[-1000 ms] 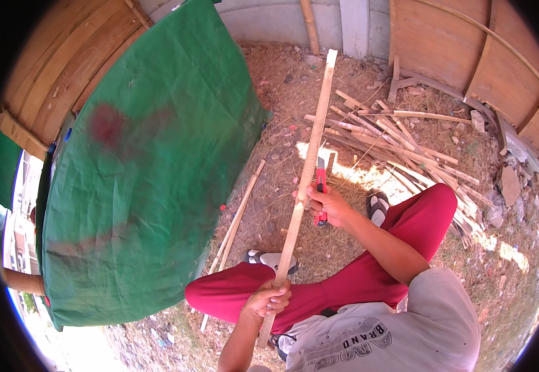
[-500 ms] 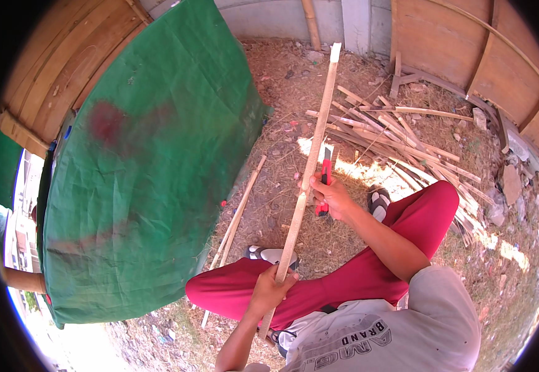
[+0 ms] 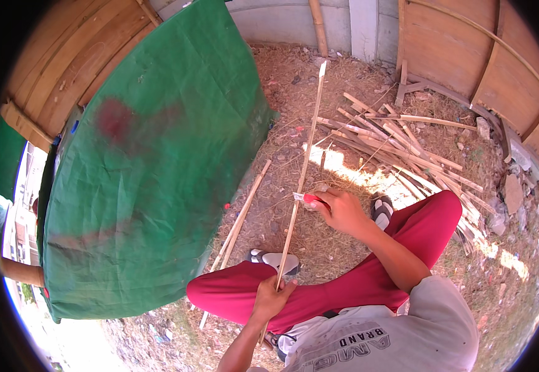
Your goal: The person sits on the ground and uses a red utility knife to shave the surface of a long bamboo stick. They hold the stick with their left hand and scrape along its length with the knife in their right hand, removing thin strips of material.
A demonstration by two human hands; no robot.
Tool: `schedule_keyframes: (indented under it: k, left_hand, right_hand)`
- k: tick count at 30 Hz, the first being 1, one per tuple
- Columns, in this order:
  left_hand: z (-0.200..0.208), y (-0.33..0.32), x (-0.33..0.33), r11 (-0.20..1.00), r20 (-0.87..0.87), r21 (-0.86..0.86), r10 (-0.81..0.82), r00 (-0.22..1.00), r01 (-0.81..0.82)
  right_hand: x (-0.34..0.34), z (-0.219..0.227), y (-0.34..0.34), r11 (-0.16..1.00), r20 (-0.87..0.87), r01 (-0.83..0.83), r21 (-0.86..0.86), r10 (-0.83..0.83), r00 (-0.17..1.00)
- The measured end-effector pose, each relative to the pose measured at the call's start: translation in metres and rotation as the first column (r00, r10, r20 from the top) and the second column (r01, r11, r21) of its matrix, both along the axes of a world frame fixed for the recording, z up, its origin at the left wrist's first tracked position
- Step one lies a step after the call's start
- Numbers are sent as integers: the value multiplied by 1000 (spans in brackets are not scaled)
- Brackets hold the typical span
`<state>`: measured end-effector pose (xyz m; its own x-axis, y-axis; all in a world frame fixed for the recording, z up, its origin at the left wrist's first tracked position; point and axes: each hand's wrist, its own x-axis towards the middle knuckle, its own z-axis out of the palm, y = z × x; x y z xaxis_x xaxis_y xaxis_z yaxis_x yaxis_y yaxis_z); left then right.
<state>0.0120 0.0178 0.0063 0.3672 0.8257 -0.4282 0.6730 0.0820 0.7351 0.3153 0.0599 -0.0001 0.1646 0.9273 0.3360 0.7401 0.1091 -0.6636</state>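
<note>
A long, narrow bamboo strip slants away from my lap toward the far wall, its pale end raised. Near its lower end, my left hand is closed around it above my left thigh. My right hand grips a red utility knife beside the strip's middle. The knife's blade lies against or just over the strip; contact is hard to tell. Most of the knife's handle is hidden in my fingers.
A pile of bamboo strips lies on the dry ground at the far right. Two more strips lie left of my crossed legs, beside a green tarp. Wooden panels and a grey wall stand behind.
The bamboo strip has turned to show its narrow edge. My right hand has rolled over, bringing the knife from upright beside the strip to across it. My left hand keeps its hold.
</note>
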Motion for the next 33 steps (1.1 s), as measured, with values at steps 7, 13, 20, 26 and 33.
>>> schedule_keyframes:
  k: [7,13,20,26,33]
  left_hand:
    - [-5,-1,5,999,-42,31,18,999,-16]
    - [2,-11,7,999,-143,45,-3,990,10]
    - [2,-21,-7,992,-146,124,-17,989,36]
    - [6,-46,-26,1000,-147,-23,-5,989,2]
    - [9,-65,-51,997,-204,-78,-35,978,19]
  right_hand:
    - [-3,-12,-1,998,30,-54,-16,54,998]
    - [-9,-14,-3,999,122,-37,28,34,992]
    - [-17,-24,-5,1000,176,-29,-1,29,984]
    - [-9,-33,7,997,153,30,-64,-20,988]
    - [-7,-33,16,987,120,159,-21,-155,981]
